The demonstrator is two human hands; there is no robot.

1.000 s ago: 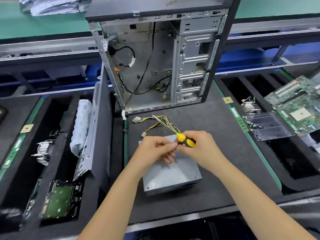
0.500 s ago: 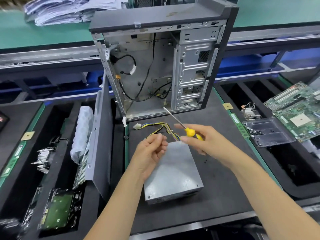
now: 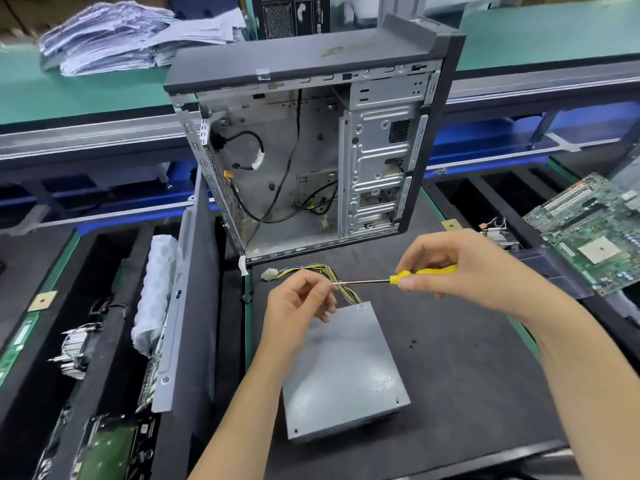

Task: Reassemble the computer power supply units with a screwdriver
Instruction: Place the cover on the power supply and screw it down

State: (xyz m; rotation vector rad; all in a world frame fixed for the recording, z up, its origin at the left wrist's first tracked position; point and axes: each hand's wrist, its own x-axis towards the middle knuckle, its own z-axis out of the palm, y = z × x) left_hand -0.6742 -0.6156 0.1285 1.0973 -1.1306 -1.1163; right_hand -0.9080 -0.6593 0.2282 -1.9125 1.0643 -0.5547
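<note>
Head cam, the only view here. Right hand sits right of centre, fingers and thumb wrapped round the yellow handle of the screwdriver, which lies nearly level with the shaft pointing left. The tip ends right at the fingertips of the left hand, whose fingers are curled in a pinch. Pretty sure something tiny is in that pinch but it's too small to make out, so I can't tell what, if anything, it's holding.

The PSU is just below both hands, flat on the black mat, not touched by either hand. The left wrist covers its upper left corner. Its cable bundle runs up and left from the top edge, passing behind the left fingers to a white plug above them. Two small dark screws lie on the mat just right of the PSU, well below the right hand.

The open case stands upright in the upper centre, with loose black wires inside. A side panel leans on edge at the left. A motherboard is cut off by the right edge, and the stuff in the trays at lower left is blurry and half out of frame.
</note>
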